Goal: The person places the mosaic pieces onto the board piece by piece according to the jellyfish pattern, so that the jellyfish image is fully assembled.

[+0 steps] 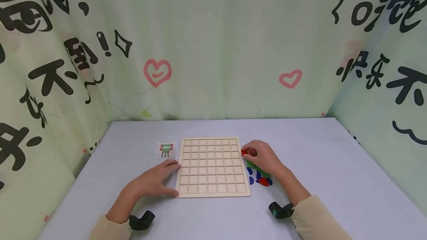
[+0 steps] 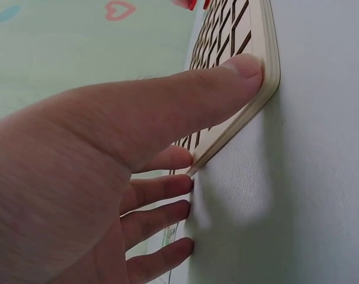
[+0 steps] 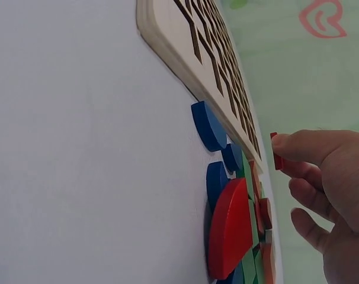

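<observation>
A pale wooden grid board (image 1: 212, 166) with square cells lies flat on the table. At its left edge rests my left hand (image 1: 151, 180), thumb on the near corner and fingers spread along the side, as the left wrist view shows. My right hand (image 1: 265, 156), beside the board's upper right edge, pinches a small red block (image 3: 276, 151) between thumb and fingertips. Below that hand lie loose blocks: green ones (image 1: 251, 165), a red curved one (image 3: 231, 228) and blue curved ones (image 3: 209, 126). The right hand partly hides the pile in the head view.
A small card (image 1: 165, 150) with a gridded green and red figure lies left of the board. The white table (image 1: 333, 180) ends at a printed curtain (image 1: 227, 47) behind and at both sides. Black wrist cameras (image 1: 141, 220) sit on both wrists.
</observation>
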Demonstrator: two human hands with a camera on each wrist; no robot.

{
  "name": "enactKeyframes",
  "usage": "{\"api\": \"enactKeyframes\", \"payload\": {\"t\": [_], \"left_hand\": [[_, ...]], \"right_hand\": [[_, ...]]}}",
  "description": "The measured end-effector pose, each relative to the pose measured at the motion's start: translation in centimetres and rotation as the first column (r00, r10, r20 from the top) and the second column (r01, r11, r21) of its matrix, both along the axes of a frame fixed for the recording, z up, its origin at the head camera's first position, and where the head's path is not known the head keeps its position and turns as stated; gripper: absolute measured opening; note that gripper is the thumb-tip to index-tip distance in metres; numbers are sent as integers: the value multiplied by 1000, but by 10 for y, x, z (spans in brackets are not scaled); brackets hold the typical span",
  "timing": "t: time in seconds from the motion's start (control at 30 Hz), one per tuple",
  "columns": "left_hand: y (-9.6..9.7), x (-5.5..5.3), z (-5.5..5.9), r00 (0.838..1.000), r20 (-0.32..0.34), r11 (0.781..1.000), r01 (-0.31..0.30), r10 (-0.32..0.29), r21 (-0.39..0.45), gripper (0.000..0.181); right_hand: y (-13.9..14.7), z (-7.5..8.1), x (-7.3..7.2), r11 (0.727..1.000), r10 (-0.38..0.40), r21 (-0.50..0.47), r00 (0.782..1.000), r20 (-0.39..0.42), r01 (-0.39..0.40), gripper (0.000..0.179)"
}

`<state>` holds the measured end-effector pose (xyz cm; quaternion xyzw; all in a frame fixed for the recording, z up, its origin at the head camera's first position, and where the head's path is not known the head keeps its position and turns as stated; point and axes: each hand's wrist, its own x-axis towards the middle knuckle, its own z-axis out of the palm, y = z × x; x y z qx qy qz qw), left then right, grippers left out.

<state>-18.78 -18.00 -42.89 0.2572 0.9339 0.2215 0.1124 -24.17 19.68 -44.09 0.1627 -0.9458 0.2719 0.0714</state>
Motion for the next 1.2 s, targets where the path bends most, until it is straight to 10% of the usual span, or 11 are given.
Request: {"api": "enactKeyframes", "payload": {"t": [1.2], "left_hand": [[-1,-1,3,1000,-7,1000,29,-29,6,85]], "right_hand": [[-32,-7,-25,995,55,-89,997,61,-49,12]]}}
